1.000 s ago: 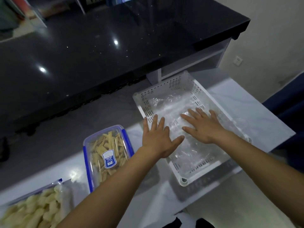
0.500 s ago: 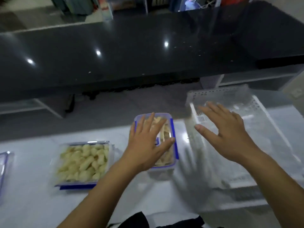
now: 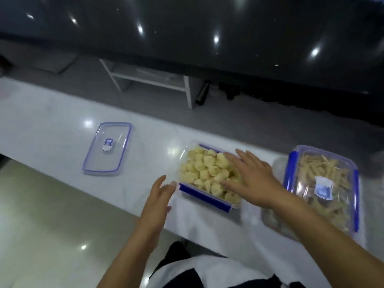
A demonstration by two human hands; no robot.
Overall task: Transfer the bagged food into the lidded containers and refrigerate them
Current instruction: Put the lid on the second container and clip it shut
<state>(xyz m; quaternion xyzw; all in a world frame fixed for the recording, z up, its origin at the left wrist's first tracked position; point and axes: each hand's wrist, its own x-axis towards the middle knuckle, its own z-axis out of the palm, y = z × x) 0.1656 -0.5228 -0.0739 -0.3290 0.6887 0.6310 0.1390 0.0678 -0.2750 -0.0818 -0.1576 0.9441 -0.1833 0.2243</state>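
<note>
My right hand (image 3: 254,179) lies spread over the open container (image 3: 209,177), fingers straight and relaxed, the thumb down by the near right corner and the fingertips reaching over its right side; I cannot tell whether the palm touches the food or only hovers above it. My left hand (image 3: 159,196) is at the container's near left corner, fingers straight and loosely apart, the fingertips right at the blue clip along the near edge. Neither hand grips anything.

The container is clear with blue clips, has no lid on it, and is heaped with pale yellow chunks of food (image 3: 204,170). It sits on the white surface (image 3: 52,132), close to the near edge.

Just to the right stands a second container (image 3: 324,186), this one with its clear blue-trimmed lid on, packed with pale strips of food and bearing a small blue-and-white label on top.

Well to the left, apart from both containers, a loose lid (image 3: 108,148) lies flat on the surface, clear with a blue rim and the same small label.

Beyond the surface runs a dark glossy countertop (image 3: 207,28), with a white shelf frame (image 3: 149,77) beneath it.
</note>
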